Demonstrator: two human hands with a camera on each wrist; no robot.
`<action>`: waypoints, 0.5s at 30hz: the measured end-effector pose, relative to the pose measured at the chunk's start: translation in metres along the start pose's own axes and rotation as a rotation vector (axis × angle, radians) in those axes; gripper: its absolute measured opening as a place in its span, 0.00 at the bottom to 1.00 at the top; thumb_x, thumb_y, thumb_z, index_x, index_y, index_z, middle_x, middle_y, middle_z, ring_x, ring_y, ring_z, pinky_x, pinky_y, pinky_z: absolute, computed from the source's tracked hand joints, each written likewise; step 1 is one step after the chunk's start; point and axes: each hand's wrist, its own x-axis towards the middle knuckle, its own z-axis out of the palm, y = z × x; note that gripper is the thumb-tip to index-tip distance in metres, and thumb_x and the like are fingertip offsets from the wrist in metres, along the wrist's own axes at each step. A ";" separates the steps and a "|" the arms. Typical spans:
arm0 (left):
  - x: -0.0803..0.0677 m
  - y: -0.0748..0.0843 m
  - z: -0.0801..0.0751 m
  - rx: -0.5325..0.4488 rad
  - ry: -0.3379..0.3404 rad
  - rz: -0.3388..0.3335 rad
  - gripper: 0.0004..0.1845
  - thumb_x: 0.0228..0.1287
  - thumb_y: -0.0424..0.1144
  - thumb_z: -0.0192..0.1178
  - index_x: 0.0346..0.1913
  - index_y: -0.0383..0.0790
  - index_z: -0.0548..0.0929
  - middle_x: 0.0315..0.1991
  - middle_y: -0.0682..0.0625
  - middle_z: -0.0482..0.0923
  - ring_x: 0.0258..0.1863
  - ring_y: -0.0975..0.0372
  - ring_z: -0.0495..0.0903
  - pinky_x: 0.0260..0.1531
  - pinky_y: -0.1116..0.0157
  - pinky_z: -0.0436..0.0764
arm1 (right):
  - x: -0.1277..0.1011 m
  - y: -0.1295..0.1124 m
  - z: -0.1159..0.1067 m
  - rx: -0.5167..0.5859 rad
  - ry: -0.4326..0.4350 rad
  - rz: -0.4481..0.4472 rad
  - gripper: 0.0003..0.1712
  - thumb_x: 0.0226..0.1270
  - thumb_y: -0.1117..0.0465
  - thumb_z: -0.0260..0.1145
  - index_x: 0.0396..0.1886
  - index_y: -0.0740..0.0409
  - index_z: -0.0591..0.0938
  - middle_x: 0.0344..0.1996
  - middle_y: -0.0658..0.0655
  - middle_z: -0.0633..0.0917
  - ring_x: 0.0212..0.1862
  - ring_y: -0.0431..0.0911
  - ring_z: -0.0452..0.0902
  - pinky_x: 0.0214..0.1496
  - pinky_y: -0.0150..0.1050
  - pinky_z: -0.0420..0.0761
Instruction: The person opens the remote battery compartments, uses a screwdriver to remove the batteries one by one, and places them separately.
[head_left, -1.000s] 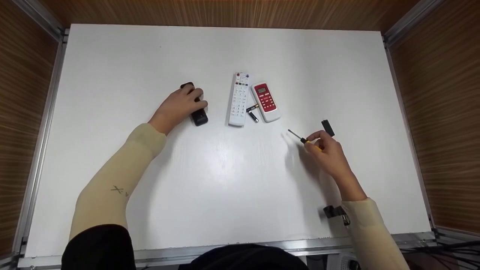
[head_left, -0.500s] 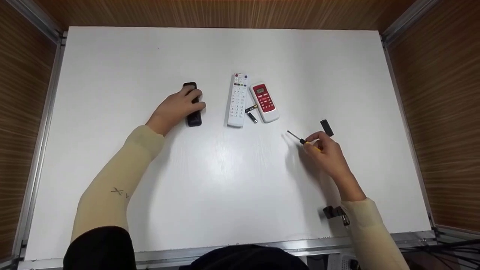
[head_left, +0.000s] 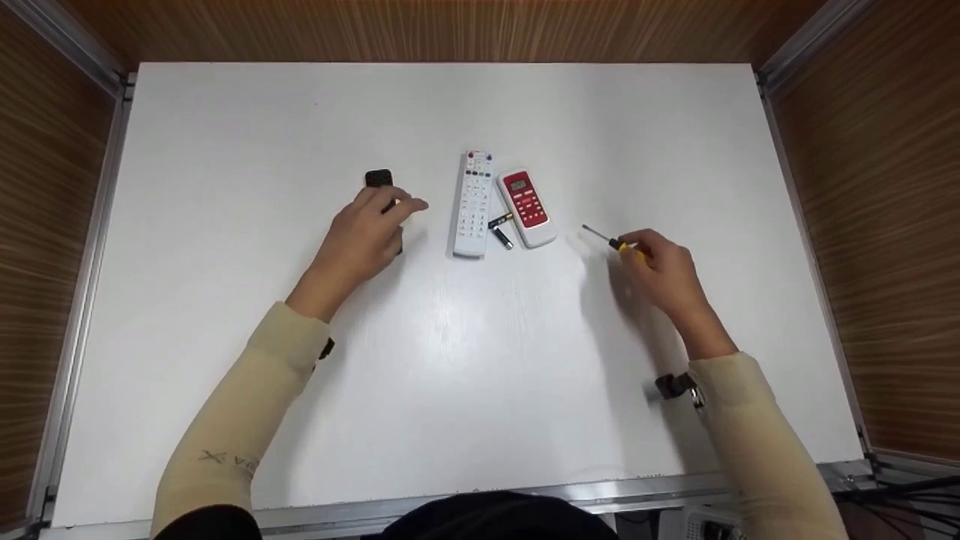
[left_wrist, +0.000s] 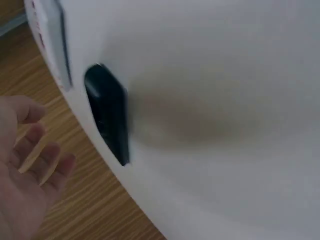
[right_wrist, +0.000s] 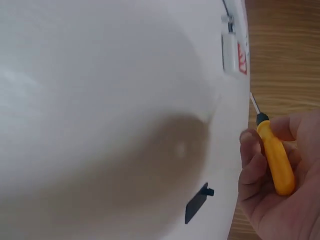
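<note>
Nearest, a small dark metal clip (head_left: 670,386) sits at the wrist of the cream sleeve (head_left: 757,435) on the right arm, over the smooth, matte white bench (head_left: 450,375). Just beyond it the right hand (head_left: 664,270) has its fingers curled round a slim screwdriver with a glossy yellow plastic handle, a black collar and a thin bare steel shaft (head_left: 611,241); the right wrist view shows the handle lying across the curled fingers with the thumb alongside, and the shaft pointing out past the knuckles. In that same view a small flat black rectangular cover (right_wrist: 198,202) lies on the bench close to the hand. Across the bench, the left hand (head_left: 371,236) hovers with fingers relaxed and spread, gripping nothing, above a short black plastic remote with rounded ends (head_left: 379,180), whose far end shows beyond the fingertips; the left wrist view shows the hand apart from it. Farther in the middle lie a long white remote with rows of small coloured buttons (head_left: 474,204) and, just beside it, a shorter white remote with a red face and small grey display (head_left: 527,207). Between their near ends rest two small cylindrical batteries (head_left: 501,229), dark with a metallic end.
</note>
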 end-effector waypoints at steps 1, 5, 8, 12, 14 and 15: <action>-0.004 0.008 0.000 -0.010 0.012 0.001 0.24 0.64 0.25 0.58 0.60 0.50 0.80 0.57 0.46 0.76 0.60 0.49 0.73 0.52 0.51 0.80 | 0.008 0.000 -0.001 -0.011 0.012 0.008 0.17 0.74 0.56 0.57 0.56 0.56 0.82 0.38 0.60 0.83 0.36 0.49 0.75 0.36 0.36 0.73; -0.023 0.035 0.002 -0.055 0.042 -0.008 0.23 0.64 0.29 0.61 0.61 0.52 0.80 0.57 0.49 0.77 0.59 0.52 0.74 0.48 0.54 0.80 | 0.037 0.004 -0.005 -0.034 0.027 0.060 0.19 0.74 0.58 0.57 0.60 0.57 0.78 0.47 0.62 0.80 0.45 0.52 0.76 0.46 0.43 0.76; -0.035 0.047 0.006 -0.093 0.073 -0.021 0.23 0.64 0.29 0.62 0.60 0.52 0.81 0.56 0.49 0.77 0.58 0.52 0.74 0.47 0.54 0.81 | 0.055 0.006 -0.007 -0.074 0.021 0.094 0.20 0.75 0.59 0.56 0.63 0.57 0.75 0.51 0.64 0.79 0.51 0.55 0.76 0.52 0.50 0.77; -0.046 0.057 0.009 -0.122 0.106 -0.023 0.24 0.62 0.29 0.63 0.60 0.52 0.81 0.56 0.49 0.78 0.57 0.52 0.75 0.45 0.54 0.82 | 0.070 0.011 -0.008 -0.120 0.014 0.147 0.22 0.75 0.59 0.57 0.66 0.57 0.73 0.53 0.65 0.78 0.54 0.58 0.75 0.57 0.54 0.76; -0.049 0.061 0.009 -0.110 0.103 -0.016 0.24 0.62 0.29 0.64 0.60 0.53 0.81 0.56 0.50 0.78 0.57 0.53 0.75 0.46 0.55 0.82 | 0.074 0.014 -0.009 -0.140 0.003 0.176 0.24 0.74 0.58 0.57 0.67 0.56 0.72 0.54 0.65 0.79 0.54 0.58 0.75 0.58 0.54 0.76; -0.049 0.063 0.009 -0.107 0.099 -0.012 0.24 0.62 0.30 0.64 0.60 0.53 0.81 0.56 0.50 0.78 0.57 0.53 0.75 0.47 0.55 0.82 | 0.075 0.015 -0.009 -0.148 -0.001 0.184 0.24 0.74 0.57 0.58 0.67 0.56 0.72 0.54 0.65 0.79 0.54 0.57 0.75 0.57 0.53 0.76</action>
